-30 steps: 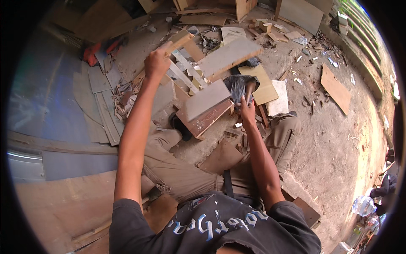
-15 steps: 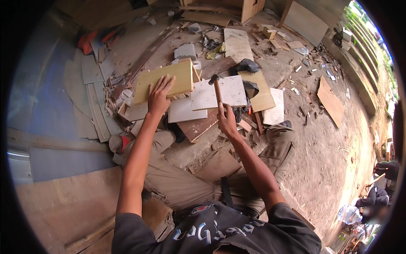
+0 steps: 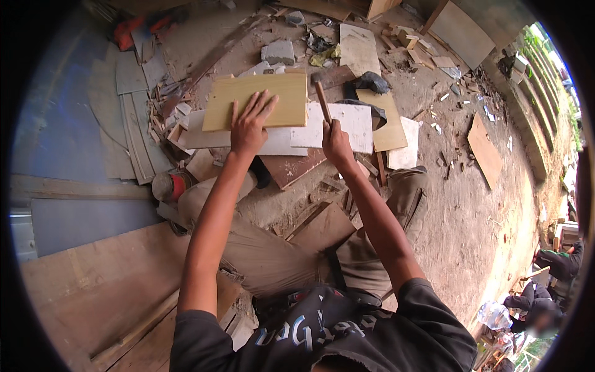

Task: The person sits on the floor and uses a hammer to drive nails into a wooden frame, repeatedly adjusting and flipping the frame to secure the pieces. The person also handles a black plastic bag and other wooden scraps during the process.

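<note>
My left hand lies flat with fingers spread on a light yellow wooden board, which appears to form the face of a box-like piece. Gripped in my right hand is a hammer, its brown handle pointing up and away from me. The hammer's head is hard to make out beside the board's right edge. Below the handle, a scuffed white board lies just right of the yellow one. Another white board shows partly under the yellow board, and a dark reddish-brown panel lies lower down.
Wood scraps are heaped at the left. A concrete block and a long pale plank lie beyond the boards. A brown plywood piece is on the ground at right. Another person is at the lower right edge.
The yellow board has turned and now faces me more squarely, with my left hand still on it. The hammer's head has moved from over the white board toward the yellow board's right edge.
</note>
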`<state>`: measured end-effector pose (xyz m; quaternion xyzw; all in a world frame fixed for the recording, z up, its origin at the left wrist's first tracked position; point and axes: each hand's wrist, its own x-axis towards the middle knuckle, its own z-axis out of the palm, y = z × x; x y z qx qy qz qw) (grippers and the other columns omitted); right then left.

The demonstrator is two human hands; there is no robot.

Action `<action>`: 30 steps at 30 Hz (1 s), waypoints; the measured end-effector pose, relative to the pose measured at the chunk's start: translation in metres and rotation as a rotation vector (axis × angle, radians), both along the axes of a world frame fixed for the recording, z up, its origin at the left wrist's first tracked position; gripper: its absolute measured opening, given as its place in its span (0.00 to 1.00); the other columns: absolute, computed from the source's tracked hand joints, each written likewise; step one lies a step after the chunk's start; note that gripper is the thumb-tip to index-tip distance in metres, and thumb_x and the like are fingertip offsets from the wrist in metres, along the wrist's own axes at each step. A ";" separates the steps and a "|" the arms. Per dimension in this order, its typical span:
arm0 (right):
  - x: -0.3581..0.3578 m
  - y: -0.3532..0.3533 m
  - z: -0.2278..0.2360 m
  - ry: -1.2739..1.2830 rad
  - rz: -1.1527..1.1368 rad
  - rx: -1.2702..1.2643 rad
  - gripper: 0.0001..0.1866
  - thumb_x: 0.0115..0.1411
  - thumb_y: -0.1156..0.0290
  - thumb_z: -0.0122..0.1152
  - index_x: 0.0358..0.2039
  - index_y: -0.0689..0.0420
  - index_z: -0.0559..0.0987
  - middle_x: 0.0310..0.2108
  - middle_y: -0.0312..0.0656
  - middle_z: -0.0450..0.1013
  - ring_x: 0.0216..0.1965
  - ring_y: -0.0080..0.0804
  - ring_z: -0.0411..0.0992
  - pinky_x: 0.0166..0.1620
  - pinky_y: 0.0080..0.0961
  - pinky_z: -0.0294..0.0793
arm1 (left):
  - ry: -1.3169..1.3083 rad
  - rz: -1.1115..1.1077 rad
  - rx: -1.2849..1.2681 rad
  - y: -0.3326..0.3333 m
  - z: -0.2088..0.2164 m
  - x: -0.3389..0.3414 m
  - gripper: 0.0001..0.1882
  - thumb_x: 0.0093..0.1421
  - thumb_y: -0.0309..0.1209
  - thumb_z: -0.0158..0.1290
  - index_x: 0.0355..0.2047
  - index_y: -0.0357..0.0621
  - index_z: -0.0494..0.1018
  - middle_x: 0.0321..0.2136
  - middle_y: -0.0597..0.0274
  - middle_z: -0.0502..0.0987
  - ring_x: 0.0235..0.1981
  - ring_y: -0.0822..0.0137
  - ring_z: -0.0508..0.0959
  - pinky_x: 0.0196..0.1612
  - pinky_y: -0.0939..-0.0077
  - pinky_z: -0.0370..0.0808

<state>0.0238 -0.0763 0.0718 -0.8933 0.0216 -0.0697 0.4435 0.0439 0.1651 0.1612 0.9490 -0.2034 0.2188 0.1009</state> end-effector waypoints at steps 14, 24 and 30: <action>-0.007 -0.027 -0.012 0.109 -0.088 -0.004 0.21 0.64 0.59 0.59 0.25 0.66 0.72 0.21 0.60 0.73 0.26 0.59 0.75 0.31 0.45 0.72 | 0.108 0.020 0.051 -0.008 0.014 0.040 0.43 0.50 0.17 0.52 0.66 0.67 0.61 0.66 0.67 0.63 0.67 0.62 0.62 0.66 0.38 0.55; -0.077 -0.091 -0.006 -0.151 -0.524 0.330 0.24 0.58 0.53 0.69 0.21 0.62 0.75 0.14 0.30 0.66 0.19 0.16 0.61 0.23 0.23 0.63 | 0.219 0.149 -0.062 0.004 0.121 0.113 0.27 0.54 0.26 0.53 0.56 0.60 0.73 0.43 0.47 0.79 0.46 0.43 0.78 0.50 0.56 0.74; -0.065 -0.070 -0.022 0.160 -0.595 0.851 0.23 0.61 0.50 0.65 0.29 0.61 0.80 0.20 0.36 0.75 0.22 0.18 0.68 0.23 0.19 0.62 | 0.137 0.101 -0.173 0.050 0.160 0.115 0.21 0.51 0.33 0.62 0.47 0.50 0.78 0.38 0.50 0.82 0.42 0.48 0.81 0.44 0.59 0.75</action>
